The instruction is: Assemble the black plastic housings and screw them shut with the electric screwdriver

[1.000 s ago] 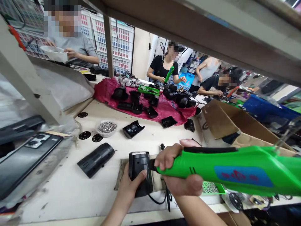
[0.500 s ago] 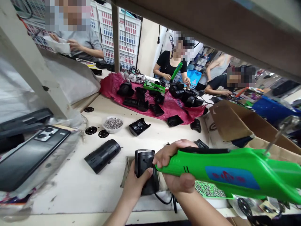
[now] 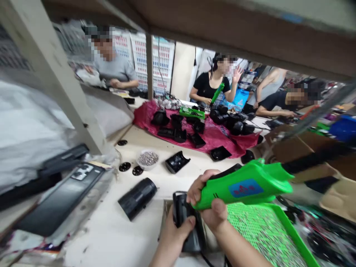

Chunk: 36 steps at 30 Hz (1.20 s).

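My left hand [image 3: 175, 230] is wrapped round a black plastic housing [image 3: 194, 237] with a cord at its lower end, thumb pressed on its front. The housing rests over a dull-coloured pad on the white table. In my right hand [image 3: 215, 213] is a green electric screwdriver [image 3: 247, 185], its front end close to the housing's upper part. My fingers and the tool hide the contact point there. Left of my hands lies a black cylindrical shell [image 3: 138, 198]. Behind it is an open black half-shell [image 3: 177, 163].
A white bowl of small metal parts [image 3: 148, 159] stands near black discs [image 3: 124, 167]. Right of my forearm is a green tray of screws [image 3: 267, 230]. A phone [image 3: 63, 200] lies left. Black parts cover a pink sheet [image 3: 236, 146]. A shelf [image 3: 222, 29] hangs overhead; co-workers sit beyond.
The view has shifted, so the table appears further right and lower. The electric screwdriver's back end has swung up and away, uncovering the green tray. A co-worker opposite has raised a hand.
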Each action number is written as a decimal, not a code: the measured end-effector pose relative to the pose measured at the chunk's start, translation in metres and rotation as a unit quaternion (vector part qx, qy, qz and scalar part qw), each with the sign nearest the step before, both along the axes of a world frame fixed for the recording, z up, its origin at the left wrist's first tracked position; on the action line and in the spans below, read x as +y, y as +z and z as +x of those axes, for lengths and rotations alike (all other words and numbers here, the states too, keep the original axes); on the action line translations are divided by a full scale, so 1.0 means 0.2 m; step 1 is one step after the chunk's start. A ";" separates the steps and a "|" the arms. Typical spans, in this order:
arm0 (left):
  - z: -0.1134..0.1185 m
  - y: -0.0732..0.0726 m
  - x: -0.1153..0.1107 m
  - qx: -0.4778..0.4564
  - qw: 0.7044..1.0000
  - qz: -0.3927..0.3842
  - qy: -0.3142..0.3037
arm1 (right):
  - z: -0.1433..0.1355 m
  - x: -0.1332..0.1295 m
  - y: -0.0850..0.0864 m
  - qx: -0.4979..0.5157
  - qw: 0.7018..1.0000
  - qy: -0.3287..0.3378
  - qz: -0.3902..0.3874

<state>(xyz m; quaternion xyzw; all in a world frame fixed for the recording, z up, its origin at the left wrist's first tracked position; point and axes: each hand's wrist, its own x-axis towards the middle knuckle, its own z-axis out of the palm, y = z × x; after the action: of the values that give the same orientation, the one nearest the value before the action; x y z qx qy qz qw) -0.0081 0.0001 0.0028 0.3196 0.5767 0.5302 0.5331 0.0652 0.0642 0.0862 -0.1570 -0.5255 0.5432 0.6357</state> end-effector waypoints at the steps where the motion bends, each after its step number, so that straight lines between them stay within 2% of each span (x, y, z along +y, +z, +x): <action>1: 0.00 -0.01 0.00 -0.007 1.000 -0.006 0.004 | 0.00 0.01 0.00 0.001 1.000 0.005 -0.021; 3: 0.00 -0.05 0.00 -0.012 1.000 0.001 0.011 | 0.00 0.01 -0.01 0.019 0.999 -0.005 -0.043; 7: 0.00 -0.13 0.01 0.017 1.000 0.023 0.005 | 0.01 -0.03 -0.06 0.048 0.997 -0.066 0.007; 10: 0.00 -0.14 0.01 0.028 0.999 0.030 0.002 | 0.01 -0.04 -0.08 0.054 0.996 -0.069 0.022; 13: 0.01 -0.11 0.00 0.004 1.000 0.024 -0.005 | 0.01 -0.04 -0.05 0.063 0.997 -0.044 -0.005; 16: 0.01 -0.05 -0.01 -0.026 0.999 0.024 -0.007 | 0.04 -0.06 0.02 0.070 0.997 -0.042 -0.003; 18: 0.00 0.00 -0.03 -0.066 0.998 0.007 -0.001 | 0.10 -0.09 0.08 0.090 0.993 -0.068 0.014; 20: -0.02 0.03 -0.04 -0.144 0.989 -0.030 0.004 | 0.19 -0.12 0.13 0.114 0.987 -0.109 0.015; 23: -0.06 0.04 -0.06 -0.245 0.967 -0.060 0.032 | 0.33 -0.14 0.16 0.101 0.980 -0.169 -0.016; 27: -0.09 -0.03 -0.09 -0.287 0.954 -0.068 0.062 | 0.44 -0.13 0.09 0.037 0.977 -0.202 -0.056; 29: -0.09 -0.07 -0.09 -0.299 0.949 -0.065 0.074 | 0.47 -0.13 0.04 -0.007 0.978 -0.197 -0.065; 31: -0.11 -0.07 -0.09 -0.313 0.944 -0.058 0.088 | 0.49 -0.14 -0.01 -0.080 0.980 -0.173 -0.064; 33: -0.13 -0.02 -0.10 -0.341 0.934 -0.032 0.102 | 0.52 -0.14 -0.05 -0.176 0.972 -0.150 -0.051; 36: -0.21 0.17 -0.16 -0.409 0.905 0.050 0.103 | 0.58 -0.14 -0.11 -0.313 0.939 -0.136 -0.035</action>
<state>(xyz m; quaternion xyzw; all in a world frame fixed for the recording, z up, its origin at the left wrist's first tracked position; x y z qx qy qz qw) -0.0502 -0.0317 0.0367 0.0401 0.3100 0.6944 0.6481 0.1812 0.0354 0.0634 -0.4117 -0.6523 0.3925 0.5009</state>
